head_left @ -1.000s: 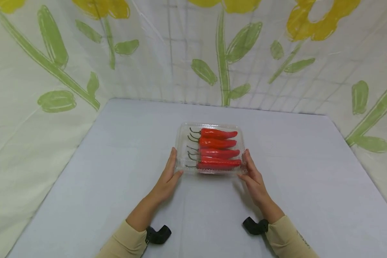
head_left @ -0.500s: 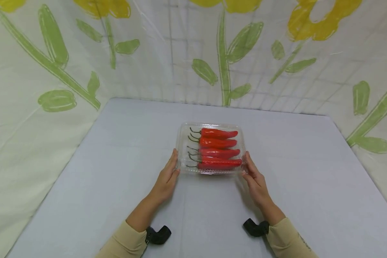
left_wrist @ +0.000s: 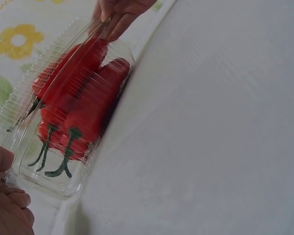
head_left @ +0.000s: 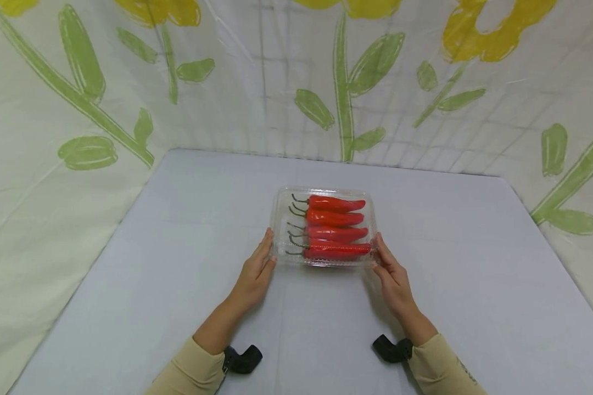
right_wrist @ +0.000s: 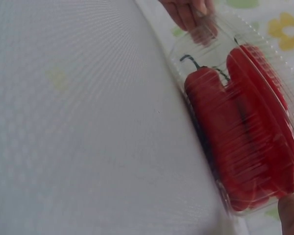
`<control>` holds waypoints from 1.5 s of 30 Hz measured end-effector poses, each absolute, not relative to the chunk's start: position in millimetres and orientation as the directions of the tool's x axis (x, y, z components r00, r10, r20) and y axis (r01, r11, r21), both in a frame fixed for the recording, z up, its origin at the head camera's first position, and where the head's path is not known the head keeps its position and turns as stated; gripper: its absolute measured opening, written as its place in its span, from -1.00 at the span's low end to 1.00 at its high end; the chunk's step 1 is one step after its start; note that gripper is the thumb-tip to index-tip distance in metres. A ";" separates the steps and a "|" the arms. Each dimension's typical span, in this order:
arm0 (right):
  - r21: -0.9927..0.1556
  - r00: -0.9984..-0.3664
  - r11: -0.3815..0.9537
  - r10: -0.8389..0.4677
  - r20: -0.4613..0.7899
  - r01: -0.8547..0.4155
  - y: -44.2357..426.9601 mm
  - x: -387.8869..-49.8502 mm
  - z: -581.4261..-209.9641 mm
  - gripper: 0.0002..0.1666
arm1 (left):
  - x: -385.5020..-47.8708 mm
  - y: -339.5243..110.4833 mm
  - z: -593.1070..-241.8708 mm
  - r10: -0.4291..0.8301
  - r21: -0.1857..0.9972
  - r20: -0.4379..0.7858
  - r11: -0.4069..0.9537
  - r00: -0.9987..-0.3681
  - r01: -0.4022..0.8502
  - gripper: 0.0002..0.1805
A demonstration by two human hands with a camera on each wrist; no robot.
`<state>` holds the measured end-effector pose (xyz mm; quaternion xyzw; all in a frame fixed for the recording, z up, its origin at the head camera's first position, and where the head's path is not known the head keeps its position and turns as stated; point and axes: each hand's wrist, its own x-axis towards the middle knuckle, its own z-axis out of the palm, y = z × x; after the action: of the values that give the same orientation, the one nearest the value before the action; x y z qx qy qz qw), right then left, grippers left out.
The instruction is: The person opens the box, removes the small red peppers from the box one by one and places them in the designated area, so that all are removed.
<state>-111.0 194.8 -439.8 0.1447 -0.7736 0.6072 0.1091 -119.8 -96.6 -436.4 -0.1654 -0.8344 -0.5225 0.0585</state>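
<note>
Clear plastic box (head_left: pixel 326 192) of red peppers (head_left: pixel 335 219), long axis running hand to hand.
My left hand (head_left: pixel 255 274) and right hand (head_left: pixel 394 280) each pinch one short side near its close corner, thumb-to-finger gap narrow; box lies between, just ahead, neither hand nearer.

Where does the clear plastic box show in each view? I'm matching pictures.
Head: the clear plastic box is near the centre, between the left hand and right hand.
Left wrist: the box, left side.
Right wrist: the box, right side.
Shared landmark: red peppers inside it.
</note>
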 end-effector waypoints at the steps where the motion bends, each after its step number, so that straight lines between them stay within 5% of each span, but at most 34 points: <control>1: -0.907 -0.936 0.230 -0.090 0.341 -0.353 194.8 -111.1 -439.5 -0.40 | -120.2 -96.0 -436.0 0.213 0.851 0.272 0.402 -0.938 0.338 -0.41; 24: -0.911 -0.924 0.159 -0.028 0.382 -0.381 194.6 -114.8 -435.5 -0.38 | -122.3 -95.4 -427.8 0.183 0.842 0.259 0.439 -0.949 0.314 -0.41; 33: -0.907 -0.954 0.309 -0.012 0.298 -0.287 198.2 -115.7 -416.4 -0.37 | -123.8 -105.3 -402.9 0.232 0.837 0.163 0.481 -0.959 0.259 -0.32; 45: -0.908 -0.963 0.327 -0.157 0.221 -0.262 225.9 -157.7 -397.0 -0.23 | -181.8 -122.5 -383.5 0.384 0.844 0.168 0.420 -0.908 0.333 -0.34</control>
<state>-157.7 225.9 -397.0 0.1287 -0.8133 0.5656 0.0462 -181.8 -122.5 -383.5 -0.2129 -0.8424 -0.4944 -0.0254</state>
